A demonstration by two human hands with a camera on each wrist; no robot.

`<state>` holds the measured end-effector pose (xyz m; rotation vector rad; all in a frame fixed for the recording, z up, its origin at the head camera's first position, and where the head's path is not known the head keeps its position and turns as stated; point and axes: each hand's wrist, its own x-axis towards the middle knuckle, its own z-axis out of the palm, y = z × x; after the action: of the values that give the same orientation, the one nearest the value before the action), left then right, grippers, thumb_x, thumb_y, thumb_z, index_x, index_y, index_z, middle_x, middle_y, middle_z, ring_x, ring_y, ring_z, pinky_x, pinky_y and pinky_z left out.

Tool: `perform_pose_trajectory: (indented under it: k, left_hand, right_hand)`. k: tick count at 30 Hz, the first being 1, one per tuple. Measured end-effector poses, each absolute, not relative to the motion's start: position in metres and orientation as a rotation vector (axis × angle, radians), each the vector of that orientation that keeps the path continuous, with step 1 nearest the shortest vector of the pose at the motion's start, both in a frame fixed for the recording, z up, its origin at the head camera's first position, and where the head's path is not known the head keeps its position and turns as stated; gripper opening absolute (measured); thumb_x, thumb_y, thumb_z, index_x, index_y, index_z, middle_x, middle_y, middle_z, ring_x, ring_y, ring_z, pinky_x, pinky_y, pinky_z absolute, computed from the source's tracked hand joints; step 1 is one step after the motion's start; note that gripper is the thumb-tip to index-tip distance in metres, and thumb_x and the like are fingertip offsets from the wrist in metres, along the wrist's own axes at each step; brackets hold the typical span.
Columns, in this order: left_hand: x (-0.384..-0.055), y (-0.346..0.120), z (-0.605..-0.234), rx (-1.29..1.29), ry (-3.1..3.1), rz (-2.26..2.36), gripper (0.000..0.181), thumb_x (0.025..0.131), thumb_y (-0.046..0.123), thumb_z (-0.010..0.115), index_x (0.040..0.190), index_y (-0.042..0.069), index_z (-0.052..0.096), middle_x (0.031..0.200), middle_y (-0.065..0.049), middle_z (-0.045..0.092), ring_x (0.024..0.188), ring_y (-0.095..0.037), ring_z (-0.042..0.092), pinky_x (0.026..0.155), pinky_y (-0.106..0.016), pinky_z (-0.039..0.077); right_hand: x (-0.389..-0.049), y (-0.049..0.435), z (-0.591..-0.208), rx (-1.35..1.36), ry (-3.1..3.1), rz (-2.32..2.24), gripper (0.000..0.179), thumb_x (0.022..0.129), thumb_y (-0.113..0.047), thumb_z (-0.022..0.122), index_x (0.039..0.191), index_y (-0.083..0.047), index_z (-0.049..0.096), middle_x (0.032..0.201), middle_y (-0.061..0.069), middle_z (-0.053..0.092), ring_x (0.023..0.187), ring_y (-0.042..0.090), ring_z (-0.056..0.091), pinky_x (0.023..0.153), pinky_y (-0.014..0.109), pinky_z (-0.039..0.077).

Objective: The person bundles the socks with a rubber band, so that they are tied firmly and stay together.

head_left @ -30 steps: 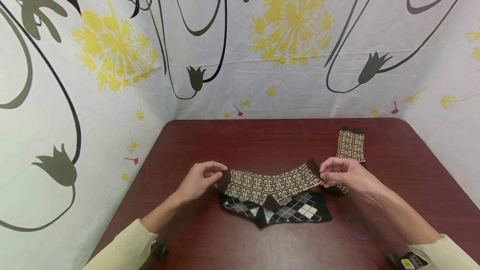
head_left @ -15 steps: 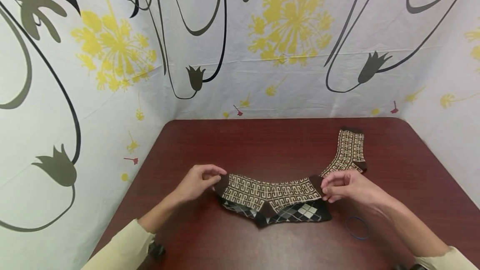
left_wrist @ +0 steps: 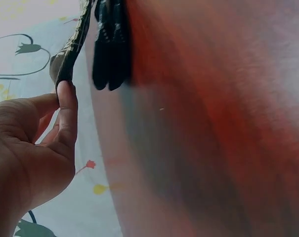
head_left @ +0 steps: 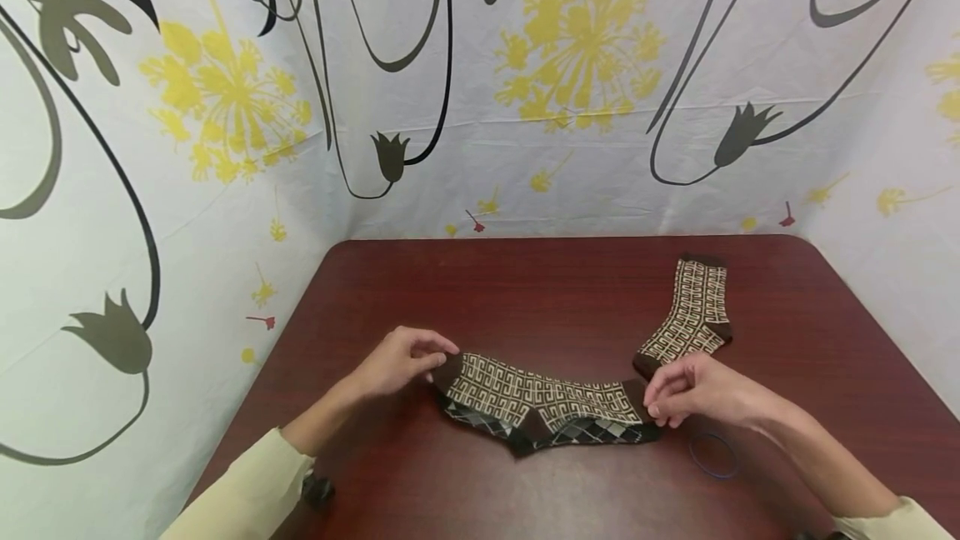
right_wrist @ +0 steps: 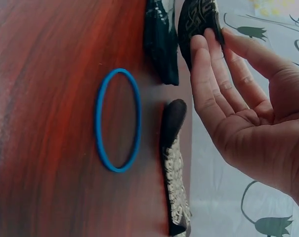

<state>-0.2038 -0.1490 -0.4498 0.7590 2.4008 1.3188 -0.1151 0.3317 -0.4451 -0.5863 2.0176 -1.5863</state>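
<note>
A brown sock with a cream key pattern (head_left: 510,382) is stretched sideways between my two hands, its dark heel toward me. My left hand (head_left: 401,363) pinches the dark toe end between thumb and fingers. At the other end, the dark cuff is pinched by my right hand (head_left: 701,394). Below the held sock lie black-and-grey argyle socks (head_left: 577,433), mostly covered in the head view. The left wrist view shows the argyle toes (left_wrist: 109,64) as two layers, apart from the held sock above them.
A second key-pattern sock (head_left: 693,307) lies flat at the back right of the dark red table (head_left: 480,290). A blue rubber band (right_wrist: 98,123) rests on the table near my right hand. Patterned white cloth (head_left: 480,90) hangs behind and at both sides.
Both hands have lowered the held key-pattern sock toward me, the right end most, so it covers more of the argyle socks. The second key-pattern sock has come into fuller view.
</note>
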Motion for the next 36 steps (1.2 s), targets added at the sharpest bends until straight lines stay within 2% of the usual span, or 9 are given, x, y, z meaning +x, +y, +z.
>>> perform_pose_trajectory:
  k: [8,16,24,32,36]
  left_hand:
    - [-0.21,-0.152,-0.435,0.78,2.368,1.221,0.021,0.101,-0.001,0.07,0.115,0.01,0.08,0.117,-0.008,0.075,0.07,-0.02,0.071,0.067,-0.039,0.062]
    - [-0.213,-0.154,-0.424,0.781,2.333,1.154,0.022,0.102,0.002,0.069,0.116,0.013,0.081,0.118,-0.005,0.075,0.068,-0.018,0.07,0.064,-0.036,0.06]
    - [-0.212,-0.154,-0.421,0.724,2.285,1.159,0.021,0.102,0.002,0.068,0.115,0.012,0.081,0.114,-0.004,0.076,0.066,-0.02,0.068,0.062,-0.041,0.058]
    - [-0.211,-0.148,-0.442,0.767,2.37,1.073,0.022,0.102,-0.001,0.067,0.114,0.012,0.08,0.108,-0.004,0.077,0.064,-0.014,0.069,0.064,-0.038,0.061]
    - [-0.207,-0.143,-0.453,0.762,2.409,1.071,0.021,0.104,0.0,0.066,0.115,0.011,0.079,0.113,-0.006,0.076,0.07,-0.013,0.07,0.066,-0.034,0.062]
  right_hand:
    - [-0.115,0.336,-0.442,-0.646,1.973,-1.563,0.009,0.098,0.002,0.069,0.102,0.01,0.072,0.088,0.018,0.076,0.076,0.017,0.073,0.07,0.039,0.063]
    - [-0.112,0.336,-0.438,-0.732,1.918,-1.554,0.007,0.099,0.005,0.067,0.102,0.006,0.073,0.086,0.022,0.075,0.076,0.019,0.073,0.071,0.04,0.063]
    - [-0.113,0.338,-0.436,-0.729,1.867,-1.56,0.006,0.099,0.004,0.068,0.102,0.006,0.073,0.086,0.029,0.072,0.078,0.014,0.073,0.072,0.04,0.063]
    - [-0.111,0.331,-0.451,-0.637,2.014,-1.525,0.006,0.096,0.005,0.071,0.098,0.009,0.073,0.082,0.012,0.075,0.073,0.013,0.071,0.066,0.035,0.061]
    - [-0.108,0.323,-0.455,-0.573,2.124,-1.478,0.004,0.091,0.007,0.073,0.094,0.006,0.075,0.077,0.011,0.073,0.068,0.012,0.067,0.062,0.031,0.057]
